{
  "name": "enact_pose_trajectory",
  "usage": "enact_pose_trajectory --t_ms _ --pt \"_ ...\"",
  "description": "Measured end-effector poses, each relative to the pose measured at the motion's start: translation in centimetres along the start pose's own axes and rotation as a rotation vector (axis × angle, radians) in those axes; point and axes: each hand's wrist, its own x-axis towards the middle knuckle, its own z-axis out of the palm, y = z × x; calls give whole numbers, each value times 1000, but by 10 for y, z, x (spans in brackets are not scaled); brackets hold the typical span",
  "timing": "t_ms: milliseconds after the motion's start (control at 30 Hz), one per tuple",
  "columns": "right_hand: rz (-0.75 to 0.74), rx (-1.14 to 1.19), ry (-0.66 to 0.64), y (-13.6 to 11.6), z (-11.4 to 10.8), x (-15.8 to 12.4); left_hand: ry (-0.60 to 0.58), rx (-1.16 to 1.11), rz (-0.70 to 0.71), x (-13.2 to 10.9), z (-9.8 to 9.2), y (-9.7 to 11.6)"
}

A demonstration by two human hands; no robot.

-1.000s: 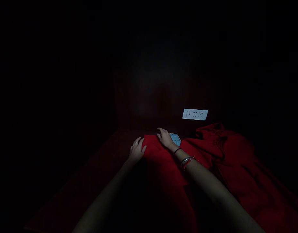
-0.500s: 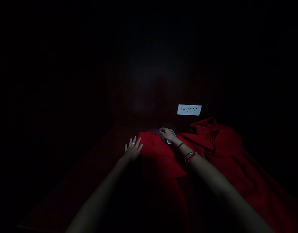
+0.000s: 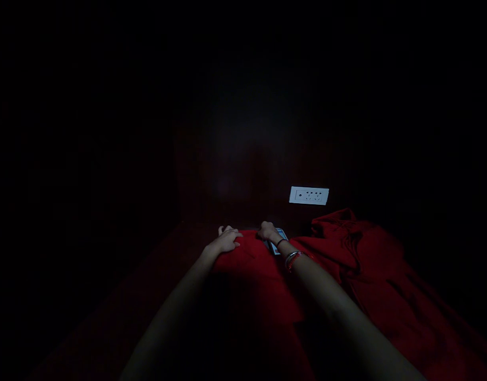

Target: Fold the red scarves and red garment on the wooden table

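A red cloth [image 3: 263,272] lies spread before me in dim light. My left hand [image 3: 226,241] rests over its far left edge, the fingers bent and apart and the thumb lying on the cloth. At the far edge, my right hand [image 3: 267,232] has its fingers closed on the cloth, though the fingertips are hidden. Just beside and partly behind my right wrist sits a flat, phone-like thing [image 3: 280,234] with a pale face and dark edge. Bracelets circle my right wrist.
A bunched part of the red fabric [image 3: 370,248] with deep folds lies to the right. A white socket plate [image 3: 309,195] is on the dark wall behind. The dark reddish surface [image 3: 164,264] stretches to the left; much around it is lost in darkness.
My left hand has gone from spread fingers to bent ones and turned rightwards over the cloth's edge. My right hand has closed more. The whole view has shifted, with everything sitting lower.
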Motion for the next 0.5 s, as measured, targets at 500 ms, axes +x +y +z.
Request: enact_pose_trajectory --t_ms 500 --pt "-41 -79 30 -1 -1 6 226 170 -31 -13 -28 4"
